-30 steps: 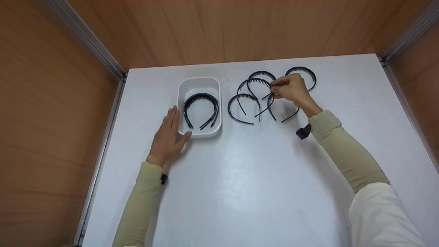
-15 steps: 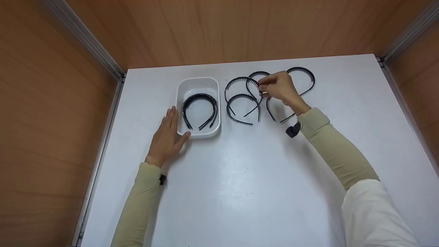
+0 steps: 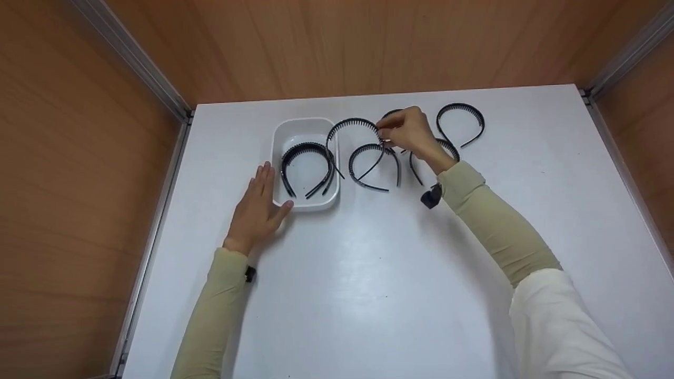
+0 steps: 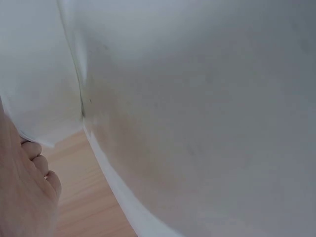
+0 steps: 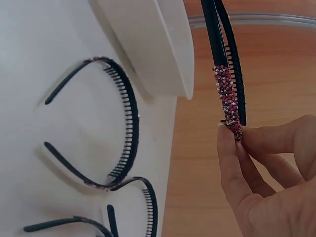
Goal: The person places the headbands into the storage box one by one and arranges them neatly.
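Note:
My right hand (image 3: 408,131) pinches a black toothed headband (image 3: 354,121) by one side. That headband hangs raised, its left part overlapping the tray's right rim in the head view. In the right wrist view, thumb and fingers grip a stretch of it covered in pink and white glitter beads (image 5: 228,96). My left hand (image 3: 254,213) lies with straight fingers along the left wall of a white plastic tray (image 3: 305,208), thumb at its near rim. Inside the tray sit a few black headbands (image 3: 288,158), nested together.
Several more black headbands lie on the white table: one just right of the tray (image 3: 363,150), others behind and beyond my right hand, including one at the far right (image 3: 478,113). Wooden panels (image 3: 337,47) with metal corner posts enclose the table's back and sides.
My right hand has carried the pinched headband leftward from over the other headbands to the tray's right rim. The left hand has stayed in place against the tray.

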### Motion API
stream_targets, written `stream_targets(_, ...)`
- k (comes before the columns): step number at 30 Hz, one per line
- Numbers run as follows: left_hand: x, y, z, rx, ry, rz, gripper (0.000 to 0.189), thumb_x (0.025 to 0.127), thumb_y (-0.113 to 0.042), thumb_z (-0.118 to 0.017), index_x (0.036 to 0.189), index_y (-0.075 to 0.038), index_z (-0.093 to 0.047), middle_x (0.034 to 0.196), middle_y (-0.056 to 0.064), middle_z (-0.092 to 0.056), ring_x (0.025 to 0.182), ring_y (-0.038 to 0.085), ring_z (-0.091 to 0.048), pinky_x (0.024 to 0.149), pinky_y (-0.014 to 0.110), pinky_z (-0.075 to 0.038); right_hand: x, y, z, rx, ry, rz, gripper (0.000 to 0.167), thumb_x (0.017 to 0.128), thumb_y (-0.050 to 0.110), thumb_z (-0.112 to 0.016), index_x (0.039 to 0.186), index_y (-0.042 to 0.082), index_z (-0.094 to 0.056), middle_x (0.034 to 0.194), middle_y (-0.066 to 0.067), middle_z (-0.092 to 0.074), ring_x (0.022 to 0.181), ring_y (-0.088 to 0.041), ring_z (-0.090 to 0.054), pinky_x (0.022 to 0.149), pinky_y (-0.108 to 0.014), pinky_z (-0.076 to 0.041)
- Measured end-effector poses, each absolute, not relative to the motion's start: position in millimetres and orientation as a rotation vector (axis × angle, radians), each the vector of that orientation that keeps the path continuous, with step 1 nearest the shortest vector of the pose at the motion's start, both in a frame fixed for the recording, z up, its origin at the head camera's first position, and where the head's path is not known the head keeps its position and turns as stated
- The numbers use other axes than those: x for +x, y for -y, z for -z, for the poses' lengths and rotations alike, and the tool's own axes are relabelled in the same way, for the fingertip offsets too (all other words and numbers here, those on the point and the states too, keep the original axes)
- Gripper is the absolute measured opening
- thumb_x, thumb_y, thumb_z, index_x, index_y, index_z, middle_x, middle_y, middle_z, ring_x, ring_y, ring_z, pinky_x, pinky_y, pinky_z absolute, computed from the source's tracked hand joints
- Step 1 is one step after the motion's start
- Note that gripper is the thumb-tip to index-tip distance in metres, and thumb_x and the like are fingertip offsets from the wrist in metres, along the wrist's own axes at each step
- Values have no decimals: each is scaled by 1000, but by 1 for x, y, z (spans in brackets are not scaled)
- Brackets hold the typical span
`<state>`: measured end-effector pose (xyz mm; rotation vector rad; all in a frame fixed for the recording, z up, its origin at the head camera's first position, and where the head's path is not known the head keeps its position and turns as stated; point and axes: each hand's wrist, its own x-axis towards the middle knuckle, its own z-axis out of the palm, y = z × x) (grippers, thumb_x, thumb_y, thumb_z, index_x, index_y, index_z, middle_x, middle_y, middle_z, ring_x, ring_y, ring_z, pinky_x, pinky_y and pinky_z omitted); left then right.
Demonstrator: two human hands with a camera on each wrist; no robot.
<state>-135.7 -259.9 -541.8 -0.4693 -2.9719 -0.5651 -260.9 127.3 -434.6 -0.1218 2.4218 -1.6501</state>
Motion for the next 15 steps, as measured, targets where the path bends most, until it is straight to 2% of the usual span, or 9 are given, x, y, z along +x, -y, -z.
stream_targets(8, -139, 256, 543, -464, 2985, 580, 94, 108, -59, -49, 172, -5, -6, 181, 10, -5, 168, 25, -3, 138, 41, -9, -262, -106, 438, -91, -2407, 1631, 22, 98, 4, -73, 119, 1, -80, 113, -14, -74, 98, -21, -75, 85, -32, -68)
stream_targets(13, -137, 260, 545, -485, 2947, 596, 94, 107, -58, -52, 172, -3, -11, 181, 12, -8, 168, 30, -7, 138, 44, -11, -263, -89, 441, -118, -2425, 1638, 21, 98, 2, -73, 117, -1, -81, 111, -15, -75, 95, -22, -77, 85, -35, -68)
stream_targets(15, -135, 263, 545, -482, 2935, 587, 93, 107, -57, -52, 171, -2, -12, 180, 13, -10, 168, 32, -9, 138, 46, -12, -265, -82, 443, -128, -2421, 1655, 20, 97, 2, -74, 116, -1, -81, 109, -15, -76, 94, -23, -77, 81, -32, -68)
